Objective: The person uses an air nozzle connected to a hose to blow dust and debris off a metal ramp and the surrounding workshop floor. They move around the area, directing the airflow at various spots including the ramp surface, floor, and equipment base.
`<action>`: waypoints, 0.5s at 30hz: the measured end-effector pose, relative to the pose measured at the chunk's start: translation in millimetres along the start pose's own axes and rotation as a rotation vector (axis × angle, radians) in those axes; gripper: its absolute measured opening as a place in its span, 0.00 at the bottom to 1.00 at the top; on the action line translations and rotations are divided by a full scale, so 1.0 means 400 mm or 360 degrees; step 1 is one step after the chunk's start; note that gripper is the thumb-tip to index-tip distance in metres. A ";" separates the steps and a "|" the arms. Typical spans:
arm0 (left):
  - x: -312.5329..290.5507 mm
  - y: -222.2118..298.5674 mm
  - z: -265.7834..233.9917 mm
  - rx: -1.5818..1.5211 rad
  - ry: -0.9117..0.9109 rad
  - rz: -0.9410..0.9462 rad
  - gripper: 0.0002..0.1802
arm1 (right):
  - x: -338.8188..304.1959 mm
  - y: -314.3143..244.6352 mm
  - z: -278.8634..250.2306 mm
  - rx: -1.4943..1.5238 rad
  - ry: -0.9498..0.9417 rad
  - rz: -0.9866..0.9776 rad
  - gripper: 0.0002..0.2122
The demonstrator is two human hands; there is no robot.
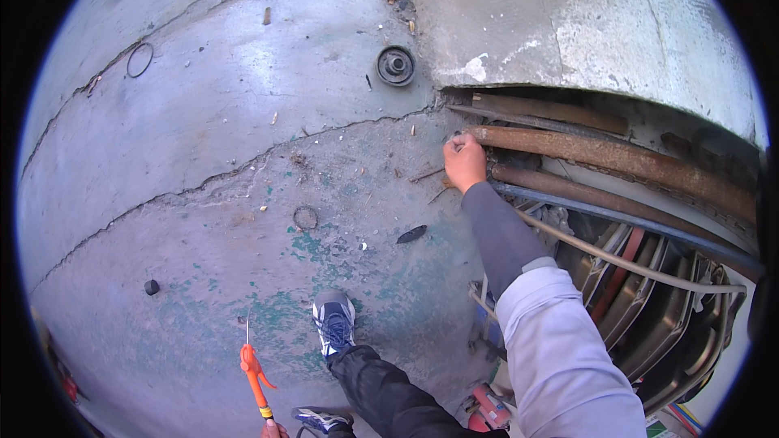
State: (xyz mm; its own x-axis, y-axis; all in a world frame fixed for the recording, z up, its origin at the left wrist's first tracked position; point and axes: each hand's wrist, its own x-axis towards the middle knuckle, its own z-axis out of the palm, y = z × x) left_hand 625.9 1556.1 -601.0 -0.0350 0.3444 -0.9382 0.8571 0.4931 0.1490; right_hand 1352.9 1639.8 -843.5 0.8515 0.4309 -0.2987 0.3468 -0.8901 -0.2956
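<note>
My left hand [274, 430] shows only partly at the lower edge, closed round the base of an orange air blow gun [253, 375]. The gun's thin metal nozzle points up and away from me over the floor. My right arm stretches forward, and my right hand [465, 162] is at the near end of a thick rusty pipe [560, 144]. Its fingers are drawn together in a pinch beside a small dark bit at the pipe's end. What they hold, if anything, is too small to make out.
More pipes and bars, one a bluish bar [600, 209], lie under a concrete block [584, 24] at the right. A rack of metal parts [649, 308] stands beside my right arm. A round metal wheel [395, 65] and a black piece [412, 234] lie on the cracked floor.
</note>
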 end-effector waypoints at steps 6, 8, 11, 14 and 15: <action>-0.002 0.011 -0.002 0.0006 -0.0075 -0.0063 0.05 | 0.083 -0.006 -0.035 0.0403 0.0059 -0.0081 0.12; -0.005 0.027 -0.004 -0.0009 -0.0076 -0.0051 0.07 | 0.107 -0.028 -0.030 0.0491 0.0196 -0.0065 0.12; -0.011 0.051 -0.006 -0.0151 -0.0047 -0.0187 0.10 | 0.135 -0.067 -0.011 0.0472 0.0537 0.0169 0.12; -0.008 0.066 -0.002 -0.0185 -0.0026 -0.0162 0.12 | 0.130 -0.101 -0.008 0.0989 0.0162 0.0427 0.10; -0.009 0.067 -0.001 -0.0166 -0.0018 -0.0119 0.13 | 0.130 -0.101 -0.034 0.1185 -0.0082 0.0532 0.08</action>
State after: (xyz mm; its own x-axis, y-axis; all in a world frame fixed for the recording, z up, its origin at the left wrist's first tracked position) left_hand 649.0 1568.4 -593.7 -0.0902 0.2948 -0.9513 0.7942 0.5976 0.1099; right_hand 1388.4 1696.0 -834.9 0.8383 0.1828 -0.5136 -0.2895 -0.6490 -0.7035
